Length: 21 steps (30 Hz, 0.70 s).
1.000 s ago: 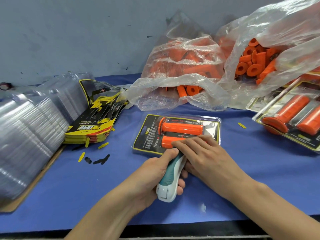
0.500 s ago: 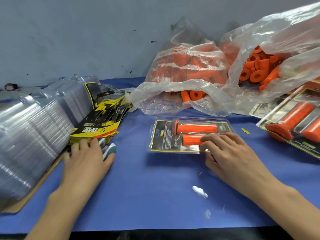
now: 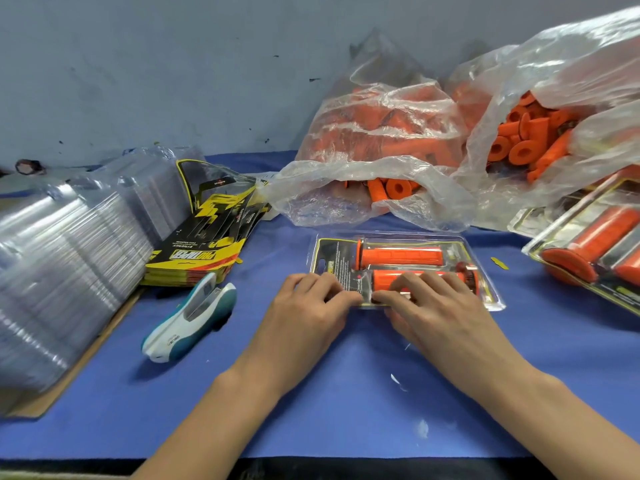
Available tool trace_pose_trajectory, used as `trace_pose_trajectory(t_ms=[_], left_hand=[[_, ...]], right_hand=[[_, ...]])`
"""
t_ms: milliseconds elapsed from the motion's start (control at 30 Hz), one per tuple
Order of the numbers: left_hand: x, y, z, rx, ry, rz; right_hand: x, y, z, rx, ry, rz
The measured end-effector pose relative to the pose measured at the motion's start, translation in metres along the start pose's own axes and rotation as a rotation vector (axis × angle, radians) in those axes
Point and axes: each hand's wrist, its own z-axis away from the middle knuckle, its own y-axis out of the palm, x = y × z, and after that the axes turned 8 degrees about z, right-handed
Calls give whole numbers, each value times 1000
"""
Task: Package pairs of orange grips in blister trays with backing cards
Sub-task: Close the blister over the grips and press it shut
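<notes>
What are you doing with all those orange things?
A person is packing orange grips. Both hands, the left hand and the right hand, press on the near edge of a clear pack that already holds two grips over a card. A stapler lies on the blue table to the left, beside a stack of cards and empty trays. Bags of loose grips sit behind, and a finished pack lies on the right.

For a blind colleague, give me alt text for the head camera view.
Both hands, left hand and right hand, press the near edge of a blister pack holding two orange grips on a blue table; a stapler lies left.
</notes>
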Motion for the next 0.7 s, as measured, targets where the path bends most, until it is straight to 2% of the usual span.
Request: trace_pose_trajectory(t_ms=[200,533,700], left_hand=[[-9,5,-5,-15,-33,10],[-10,0,-6,-111,65,-6],[11,-8,-1,-31,126,100]], right_hand=[[-1,5,2,8,-33,-57],[-1,0,6,-8,21,-52],[-6,-6,9,15,14,-84]])
